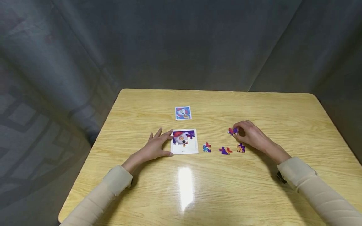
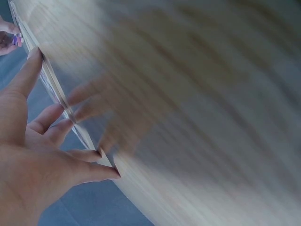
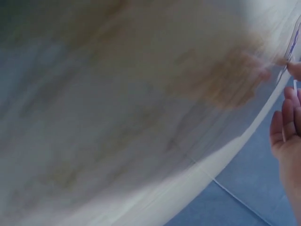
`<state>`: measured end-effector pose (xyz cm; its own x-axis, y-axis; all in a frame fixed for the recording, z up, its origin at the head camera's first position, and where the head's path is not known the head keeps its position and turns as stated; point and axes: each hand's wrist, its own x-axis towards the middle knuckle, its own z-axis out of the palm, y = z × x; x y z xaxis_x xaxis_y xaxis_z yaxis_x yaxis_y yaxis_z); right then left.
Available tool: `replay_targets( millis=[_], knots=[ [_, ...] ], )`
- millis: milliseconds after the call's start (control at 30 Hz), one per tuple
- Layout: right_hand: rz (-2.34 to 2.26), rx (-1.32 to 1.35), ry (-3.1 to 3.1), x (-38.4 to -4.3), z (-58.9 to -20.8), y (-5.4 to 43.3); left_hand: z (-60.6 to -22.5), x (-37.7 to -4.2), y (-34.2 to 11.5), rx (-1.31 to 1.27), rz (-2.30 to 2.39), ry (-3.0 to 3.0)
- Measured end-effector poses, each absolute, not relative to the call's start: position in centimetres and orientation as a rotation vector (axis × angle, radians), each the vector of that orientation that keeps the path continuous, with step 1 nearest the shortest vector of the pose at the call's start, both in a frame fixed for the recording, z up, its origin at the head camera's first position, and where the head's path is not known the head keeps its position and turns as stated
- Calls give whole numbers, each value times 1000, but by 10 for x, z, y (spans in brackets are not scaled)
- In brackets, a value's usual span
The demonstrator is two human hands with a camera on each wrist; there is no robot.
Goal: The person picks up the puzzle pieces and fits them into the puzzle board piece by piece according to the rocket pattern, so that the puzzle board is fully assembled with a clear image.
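Note:
My left hand [image 1: 154, 147] rests on the table with its fingers spread, thumb and fingertips touching the left edge of a white puzzle tray [image 1: 183, 151]. Joined pieces showing a white animal's head with a red hat [image 1: 179, 137] fill the tray's upper part; its lower right is bare. Between thumb and fingers, my right hand [image 1: 250, 134] pinches a red and purple puzzle piece [image 1: 232, 131] at the right of the tray. In the left wrist view the left hand [image 2: 51, 136] shows its fingertips on the tabletop. The right hand [image 3: 290, 117] is partly cut off in the right wrist view.
Three loose pieces lie right of the tray: a blue and red one [image 1: 207, 147], a purple and red one [image 1: 225, 150] and a purple and orange one [image 1: 241, 147]. Behind the tray lies a small picture card [image 1: 183, 113]. Grey curtains [image 1: 186, 47] surround the wooden table [image 1: 226, 194].

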<state>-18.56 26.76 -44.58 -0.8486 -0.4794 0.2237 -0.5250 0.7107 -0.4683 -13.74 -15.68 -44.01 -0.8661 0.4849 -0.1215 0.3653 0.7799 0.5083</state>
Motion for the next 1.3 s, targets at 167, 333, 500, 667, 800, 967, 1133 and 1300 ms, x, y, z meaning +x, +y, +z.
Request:
replay_targets(
  millis=[167, 333, 500, 667, 800, 967, 1133, 1300],
  knots=[
    [809, 829, -2805, -186, -444, 263, -438, -137, -156, 670, 709, 2728],
    [867, 867, -2717, -185, -441, 250, -437, -136, -156, 667, 714, 2726],
    [927, 964, -2604, -184, -440, 233, -438, -136, -156, 668, 717, 2723],
    [971, 1023, -2572, -184, -439, 214, -438, -136, -156, 672, 726, 2728],
    [1024, 1025, -2614, -181, -437, 196, -439, -137, -157, 665, 712, 2729],
    [1070, 1029, -2668, -181, -437, 174, -440, -138, -159, 650, 698, 2730],
    [1112, 1014, -2773, -181, -435, 151, -439, -137, -161, 636, 692, 2728],
    [1124, 1004, -2881, -183, -437, 134, -439, -136, -163, 637, 695, 2732]
  ],
)
